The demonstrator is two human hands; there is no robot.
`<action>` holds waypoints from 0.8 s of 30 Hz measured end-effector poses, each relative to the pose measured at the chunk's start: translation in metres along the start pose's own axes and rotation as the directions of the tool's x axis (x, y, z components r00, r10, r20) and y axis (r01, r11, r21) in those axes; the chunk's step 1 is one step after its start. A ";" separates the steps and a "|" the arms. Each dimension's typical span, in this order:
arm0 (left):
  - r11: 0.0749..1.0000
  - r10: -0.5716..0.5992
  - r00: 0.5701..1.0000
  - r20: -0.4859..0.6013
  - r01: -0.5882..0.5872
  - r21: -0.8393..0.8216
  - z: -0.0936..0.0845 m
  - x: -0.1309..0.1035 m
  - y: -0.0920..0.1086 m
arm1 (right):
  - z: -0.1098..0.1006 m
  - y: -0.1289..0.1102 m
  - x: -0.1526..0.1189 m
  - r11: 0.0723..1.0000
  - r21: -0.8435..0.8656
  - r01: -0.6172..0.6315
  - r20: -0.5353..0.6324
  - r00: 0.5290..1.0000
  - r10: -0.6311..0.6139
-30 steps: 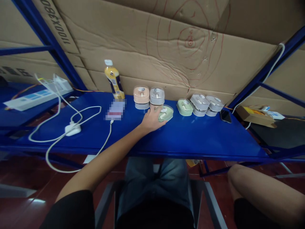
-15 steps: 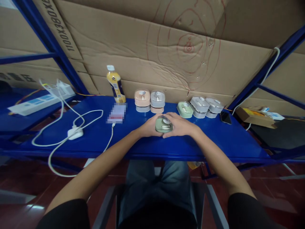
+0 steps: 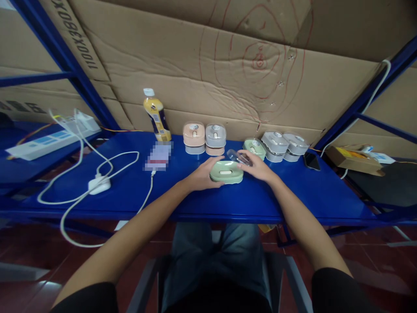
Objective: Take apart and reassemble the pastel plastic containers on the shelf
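A green oval soap box (image 3: 230, 177) rests on the blue table in front of me, its top uncovered and a pale bar-shaped piece showing in the middle. My left hand (image 3: 204, 176) grips its left side, thumb at the front and fingers behind. Just right of the box, my right hand (image 3: 256, 167) holds a clear plastic lid (image 3: 239, 157), tilted and lifted off. Behind my hands stand stacked soap boxes, a peach one (image 3: 193, 135) and a grey one (image 3: 215, 137) on top. Another green box (image 3: 256, 148) is beyond my right hand.
Grey stacked boxes (image 3: 275, 145) and a dark phone (image 3: 312, 161) lie at the right. At the left are a yellow drink bottle (image 3: 157, 116), a blurred-out phone-like item (image 3: 158, 155), a white charger (image 3: 99, 184) with loose cables, and a power strip (image 3: 55, 138). Cardboard (image 3: 156, 56) backs the table.
Both hands were around the covered green box. My right hand has since lifted the clear lid off to the right, while the left keeps hold of the box.
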State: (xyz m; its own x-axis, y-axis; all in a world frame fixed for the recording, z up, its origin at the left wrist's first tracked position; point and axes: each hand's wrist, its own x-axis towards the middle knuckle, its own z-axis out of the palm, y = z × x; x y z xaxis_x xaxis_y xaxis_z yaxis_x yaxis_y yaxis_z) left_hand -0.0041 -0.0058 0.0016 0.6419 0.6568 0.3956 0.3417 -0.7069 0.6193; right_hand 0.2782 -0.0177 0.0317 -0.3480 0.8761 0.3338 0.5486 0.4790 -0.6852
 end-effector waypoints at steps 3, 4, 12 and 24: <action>0.996 0.044 0.999 0.026 -0.046 0.074 -0.002 -0.002 0.002 | -0.011 0.007 -0.001 0.997 0.032 -0.066 -0.001 0.998 0.066; 0.996 0.043 0.999 0.027 -0.045 0.083 -0.002 -0.002 0.003 | -0.013 0.008 -0.001 0.997 0.032 -0.072 -0.002 0.997 0.073; 0.991 -0.064 0.990 -0.128 0.078 0.109 -0.021 0.000 -0.017 | -0.016 0.012 0.000 0.990 -0.048 -0.131 -0.024 0.991 0.130; 0.998 -0.015 0.991 -0.130 0.023 0.056 -0.016 0.000 0.002 | -0.012 0.002 0.001 0.995 -0.050 0.080 -0.179 0.980 -0.088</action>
State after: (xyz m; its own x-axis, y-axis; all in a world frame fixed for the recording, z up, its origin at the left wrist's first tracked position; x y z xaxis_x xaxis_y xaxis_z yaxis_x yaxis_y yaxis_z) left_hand -0.0147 -0.0026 0.0139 0.5422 0.6960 0.4708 0.3936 -0.7054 0.5894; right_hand 0.2881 -0.0154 0.0381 -0.2534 0.8262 0.5032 0.5565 0.5500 -0.6227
